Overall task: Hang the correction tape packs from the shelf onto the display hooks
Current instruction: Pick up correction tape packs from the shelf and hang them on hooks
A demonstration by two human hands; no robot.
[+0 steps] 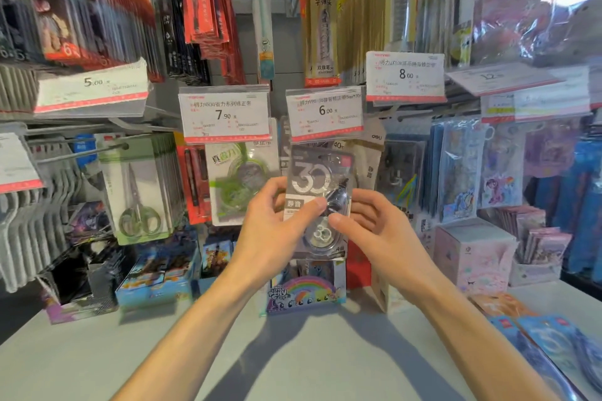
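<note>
At frame centre, 1 grey correction tape pack (317,202) is held upright, long axis vertical, pinched by the left hand (277,218) and the right hand (374,221) at its 2 sides. Its top edge lies just below the 6.00 price tag (325,114) — the hook itself is hidden behind it. More blue packs (550,345) are seen at lower right on the shelf (293,352).

A correction tape pack (317,202) is held upright between left hand (277,221) and right hand (374,225), directly below the 6.00 price tag (325,112). Scissors pack (140,192) hangs far left. More packs (547,338) lie on the counter (293,352), near right.
</note>
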